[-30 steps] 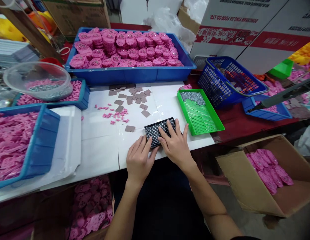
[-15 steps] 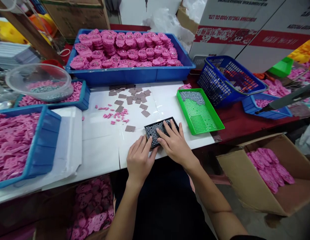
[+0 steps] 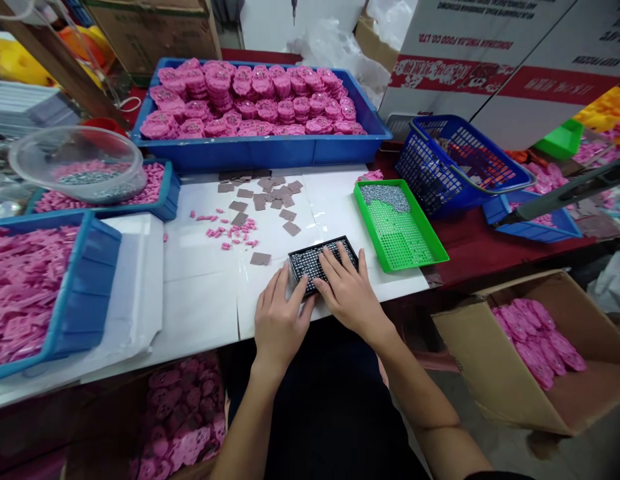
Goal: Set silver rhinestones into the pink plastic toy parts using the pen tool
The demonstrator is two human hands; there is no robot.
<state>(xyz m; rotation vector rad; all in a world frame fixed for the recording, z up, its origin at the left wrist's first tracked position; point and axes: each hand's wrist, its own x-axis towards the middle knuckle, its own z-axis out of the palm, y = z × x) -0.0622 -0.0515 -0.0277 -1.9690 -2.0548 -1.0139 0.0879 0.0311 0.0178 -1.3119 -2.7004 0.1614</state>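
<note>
A small black tray (image 3: 314,261) lies at the table's front edge, its face covered with rows of tiny silvery pieces too small to name. My left hand (image 3: 281,320) holds its near left corner, with the index finger over the rim and the other fingers along the outer side. My right hand (image 3: 353,293) rests over the right half of the tray, fingers stretched and lying on the pieces, gripping nothing. To the right stands a green perforated tray (image 3: 410,233) with a heap of small grey metal pieces (image 3: 385,197) at its far end.
Brown square chips (image 3: 277,193) and pink pegs (image 3: 235,233) lie scattered on the white tabletop (image 3: 195,293). Behind is a blue bin (image 3: 250,153) of stacked pink parts; another blue bin (image 3: 87,293) stands left. A blue basket (image 3: 440,167) and an open carton (image 3: 490,360) are right.
My right hand has shifted slightly right and toward me across the black tray, its fingers drawn closer together. My left index finger has moved a little; the tray stays in place.
</note>
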